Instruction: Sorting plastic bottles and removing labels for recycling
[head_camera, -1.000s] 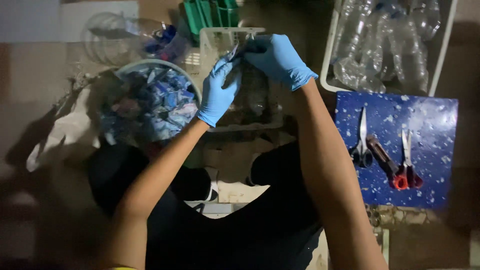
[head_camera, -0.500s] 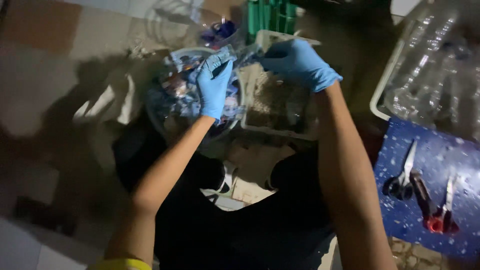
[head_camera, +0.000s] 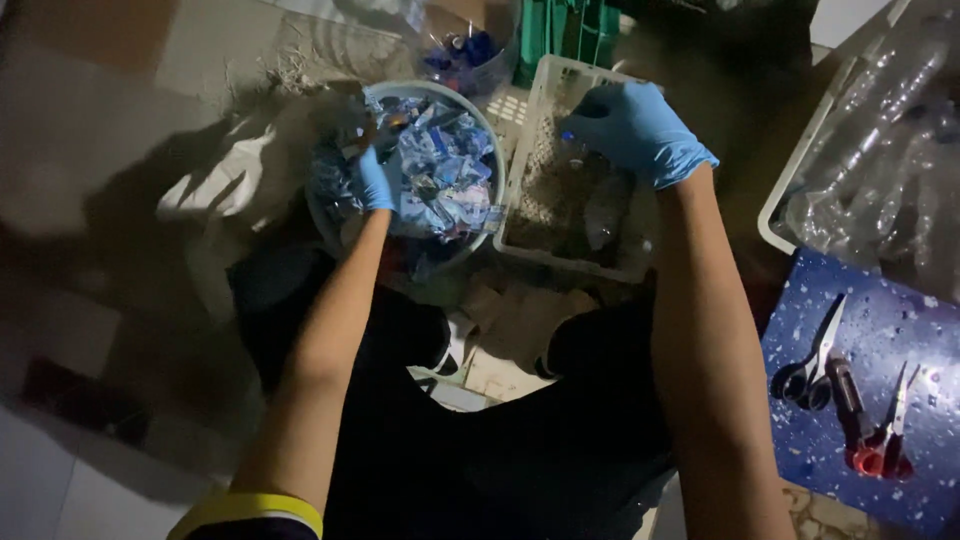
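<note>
While gloved — left hand in bowl, right hand over basket.

My left hand reaches into the round bowl heaped with crumpled blue and white scraps. Just right of it, my right hand sits over the white basket, where a clear bottle lies.

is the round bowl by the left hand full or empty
Full. The round bowl is heaped to its rim with blue and white plastic scraps, and the gloved left hand reaches into the pile.
</note>
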